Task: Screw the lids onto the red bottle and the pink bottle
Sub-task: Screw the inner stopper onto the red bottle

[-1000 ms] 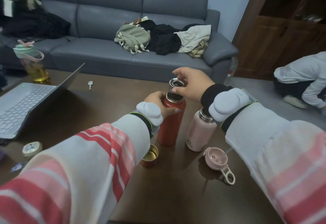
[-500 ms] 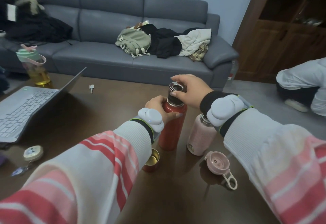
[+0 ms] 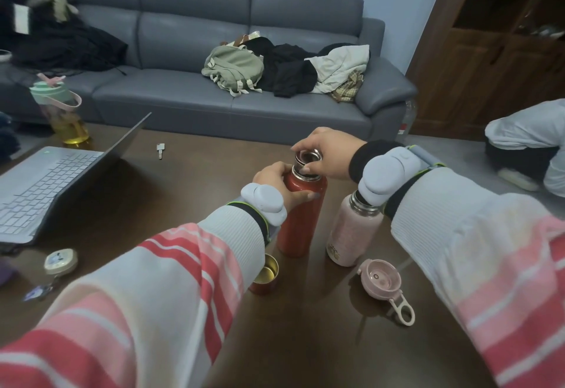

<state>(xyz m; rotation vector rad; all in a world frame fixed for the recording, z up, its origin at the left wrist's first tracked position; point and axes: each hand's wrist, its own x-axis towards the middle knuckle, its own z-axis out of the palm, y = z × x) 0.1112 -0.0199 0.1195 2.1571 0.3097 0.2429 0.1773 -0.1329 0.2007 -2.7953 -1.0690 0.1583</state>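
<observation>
I note my left hand (image 3: pixel 276 184) wrapped round the upright red bottle (image 3: pixel 301 216) while my right hand (image 3: pixel 328 153) pinches a steel stopper (image 3: pixel 308 157) at its mouth.

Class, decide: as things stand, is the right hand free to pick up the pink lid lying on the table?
Probably not yet: the right hand is holding a metal piece at the red bottle mouth. The pink lid itself lies uncovered.
</observation>
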